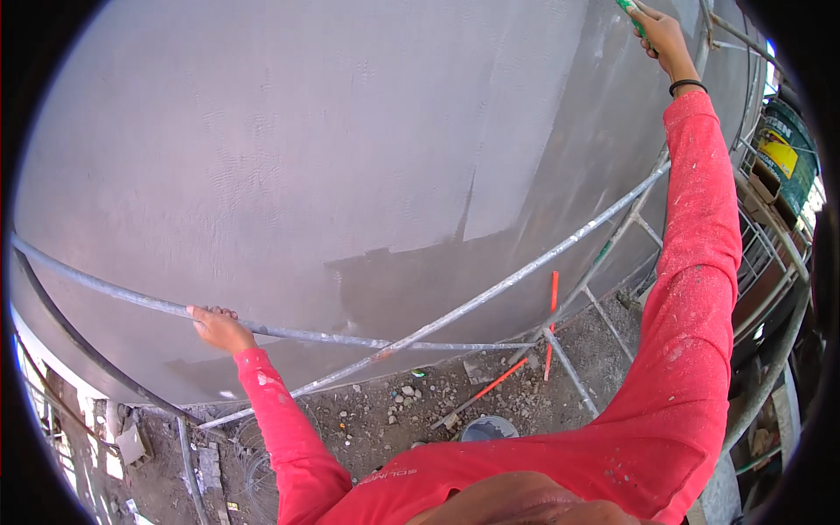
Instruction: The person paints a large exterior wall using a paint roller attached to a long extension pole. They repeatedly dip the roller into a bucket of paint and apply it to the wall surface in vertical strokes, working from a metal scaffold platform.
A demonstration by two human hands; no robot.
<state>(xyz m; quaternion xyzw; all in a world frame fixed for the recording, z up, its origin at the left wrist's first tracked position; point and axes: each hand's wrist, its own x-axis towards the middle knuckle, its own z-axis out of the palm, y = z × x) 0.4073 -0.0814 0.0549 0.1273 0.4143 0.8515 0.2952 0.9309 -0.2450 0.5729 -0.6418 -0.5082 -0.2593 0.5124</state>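
My left hand (219,327) is wrapped round a grey metal scaffold pipe (302,334) that runs across in front of the wall. High at the upper right, my right hand (662,37) grips a green handle (632,16) with whitish smears. The working end of that tool is cut off by the picture's edge, so its kind cannot be made out. The hand is up close to the plastered wall (367,131). A light grey coat covers most of that wall, and darker grey patches show at the right and along the bottom.
A diagonal scaffold brace (499,289) crosses the pipe. At the right, a dark green bucket (787,157) with a yellow label stands on the scaffold. Below, a pail (490,428) of grey material sits on stony ground beside an orange-and-grey rod (490,385). Coiled wire (258,459) lies lower left.
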